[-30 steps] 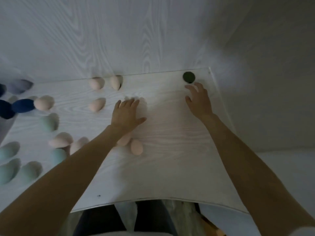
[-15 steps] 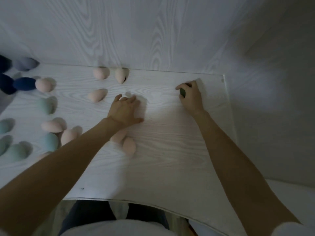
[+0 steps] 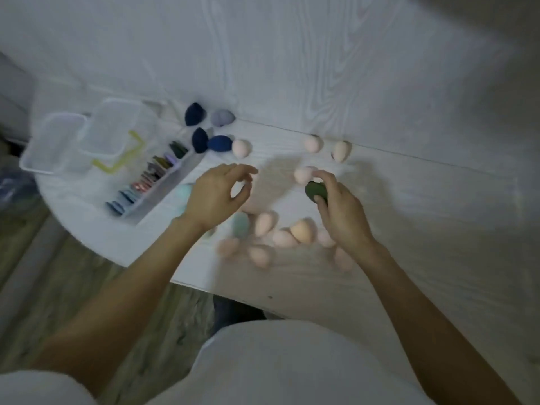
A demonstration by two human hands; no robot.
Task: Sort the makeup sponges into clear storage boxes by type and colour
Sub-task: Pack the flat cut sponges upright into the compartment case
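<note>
Nearest the person, at the front edge of the white counter (image 3: 409,258), a loose heap of peach sponges (image 3: 285,238) lies unsorted, with a mint one (image 3: 241,225) tucked at its left side, which looks like the pile being worked through. Just above it the right hand (image 3: 340,211) carries a dark green sponge (image 3: 316,190), fingers (image 3: 323,203) and thumb curled round it, lifted clear of the surface and probably bound for the boxes on the left. Opposite, the left hand (image 3: 217,194) hovers with fingers loosely bent, grasping nothing, seemingly ready to take the next piece or receive the green one. Further left sits a long narrow tray (image 3: 159,187) of flat coloured pads stood on edge in a row by shade. Beyond the hands, navy sponges (image 3: 209,140) and a lilac one (image 3: 222,117) cluster together, a few pale pink ones (image 3: 313,143) near the wall. Farthest left, two clear storage boxes (image 3: 84,138) stand open, apparently with nothing in them yet, though blur makes that uncertain.
</note>
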